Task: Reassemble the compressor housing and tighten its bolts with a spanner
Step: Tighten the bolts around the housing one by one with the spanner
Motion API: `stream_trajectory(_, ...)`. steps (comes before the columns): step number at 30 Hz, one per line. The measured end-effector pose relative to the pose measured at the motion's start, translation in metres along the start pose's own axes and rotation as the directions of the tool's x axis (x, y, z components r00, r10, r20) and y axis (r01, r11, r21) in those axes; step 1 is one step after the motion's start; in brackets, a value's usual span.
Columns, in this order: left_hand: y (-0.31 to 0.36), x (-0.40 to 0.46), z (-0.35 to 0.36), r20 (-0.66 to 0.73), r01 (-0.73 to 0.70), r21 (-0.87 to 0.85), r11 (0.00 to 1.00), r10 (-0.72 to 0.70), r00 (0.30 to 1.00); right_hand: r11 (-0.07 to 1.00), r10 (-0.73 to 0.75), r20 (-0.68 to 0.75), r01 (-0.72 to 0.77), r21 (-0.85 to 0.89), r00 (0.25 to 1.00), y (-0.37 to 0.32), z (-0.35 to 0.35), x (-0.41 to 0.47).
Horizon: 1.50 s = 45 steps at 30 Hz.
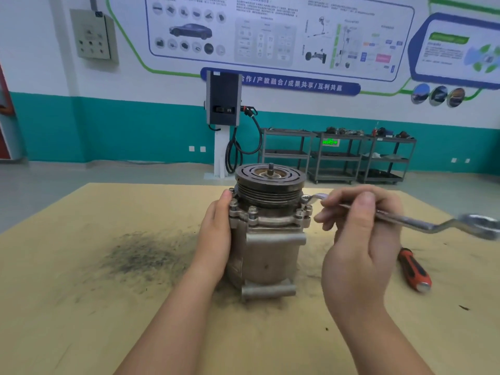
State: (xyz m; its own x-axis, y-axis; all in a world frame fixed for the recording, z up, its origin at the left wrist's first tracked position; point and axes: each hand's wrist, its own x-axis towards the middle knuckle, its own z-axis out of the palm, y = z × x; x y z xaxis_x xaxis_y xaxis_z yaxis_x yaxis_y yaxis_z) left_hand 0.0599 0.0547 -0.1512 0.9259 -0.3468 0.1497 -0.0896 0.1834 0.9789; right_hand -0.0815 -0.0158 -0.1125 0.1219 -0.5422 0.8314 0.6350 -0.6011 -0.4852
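Two bare forearms reach up from the bottom edge of the frame onto a tan worktable [81, 307]. The left hand [216, 234], left of centre, lies flat against the side of the compressor [266, 234], fingers straight, steadying it. The compressor stands upright at the centre of the frame, its grooved pulley [270, 182] on top. The right hand [359, 234], right of centre, pinches the shank of a spanner [411, 219] between thumb and curled fingers. The spanner's far ring end sits on a bolt [305, 198] at the right edge of the housing flange; its other end points toward the right border, blurred.

Several bolts already stand in the flange around the housing, so the parts appear joined and the work seems to be at the tightening stage. How many bolts are fully tight cannot be told.

A red-and-black screwdriver [414, 269] lies on the table at the right. A dark smear of grit [143, 255] marks the table at the left.
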Motion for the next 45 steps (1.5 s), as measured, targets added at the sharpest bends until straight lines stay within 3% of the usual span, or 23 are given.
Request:
stream_trajectory(4,-0.002,0.002,0.001,-0.009,-0.005,-0.021,1.0,0.005,1.0,0.926,0.271,-0.101,-0.231,0.3,0.957,0.004,-0.013,0.012)
stream_trajectory(10,0.002,-0.003,0.001,-0.011,-0.004,-0.049,0.999,0.003,1.0,0.776,0.519,-0.056,-0.442,0.449,0.853,0.019,-0.017,0.027)
stream_trajectory(15,-0.001,-0.003,0.001,0.005,-0.009,-0.06,0.998,0.009,1.0,0.501,0.759,0.072,-0.651,0.571,0.647,0.039,-0.022,0.045)
stream_trajectory(17,0.0,-0.002,0.001,0.008,-0.012,-0.06,0.998,0.012,1.0,0.412,0.787,0.122,-0.663,0.625,0.605,0.044,-0.025,0.042)
stream_trajectory(20,0.0,-0.002,0.001,0.003,-0.022,-0.066,0.998,0.023,1.0,0.448,0.728,0.099,-0.58,0.68,0.679,0.041,-0.029,0.029)
stream_trajectory(22,-0.001,-0.002,0.001,0.004,-0.024,-0.068,0.997,0.024,1.0,0.563,0.618,0.059,-0.493,0.664,0.784,0.034,-0.03,0.016)
stream_trajectory(24,-0.001,-0.001,0.002,-0.008,-0.028,-0.076,0.997,0.028,1.0,0.81,0.386,-0.017,-0.329,0.486,0.923,0.026,-0.027,-0.005)
stream_trajectory(26,-0.003,0.001,0.001,-0.007,-0.025,-0.091,0.996,0.025,1.0,0.993,0.062,0.022,-0.064,0.102,0.998,0.018,-0.016,-0.022)
stream_trajectory(28,-0.004,0.002,0.001,0.02,-0.02,-0.085,0.996,0.022,1.0,0.971,-0.122,0.223,0.163,-0.174,0.967,0.017,-0.003,-0.03)
stream_trajectory(31,-0.002,0.002,0.001,-0.023,-0.074,-0.053,0.996,0.072,0.997,0.912,-0.143,0.44,0.291,-0.29,0.887,0.016,0.011,-0.026)
stream_trajectory(33,-0.003,0.003,0.001,0.002,-0.093,0.015,0.996,0.093,0.996,0.89,-0.184,0.468,0.348,-0.295,0.865,0.013,0.012,-0.019)
stream_trajectory(35,-0.003,0.003,0.0,-0.007,-0.067,-0.023,0.997,0.067,0.998,0.899,-0.247,0.415,0.366,-0.238,0.876,0.008,0.006,-0.011)
stream_trajectory(37,-0.003,0.002,-0.001,0.01,-0.031,-0.063,0.998,0.031,0.999,0.944,-0.239,0.277,0.289,-0.156,0.931,0.003,-0.002,0.0)
stream_trajectory(40,-0.003,0.002,0.001,0.001,-0.029,-0.053,0.998,0.03,1.0,0.998,0.035,0.019,-0.036,0.056,0.999,0.0,-0.009,0.012)
stream_trajectory(42,-0.002,0.0,0.0,-0.002,-0.043,-0.046,0.998,0.043,0.999,0.955,0.255,-0.08,-0.238,0.177,0.964,0.005,-0.013,0.018)
stream_trajectory(45,-0.001,-0.002,0.001,0.0,-0.042,-0.049,0.998,0.042,0.999,0.798,0.522,-0.087,-0.45,0.402,0.849,0.014,-0.016,0.024)
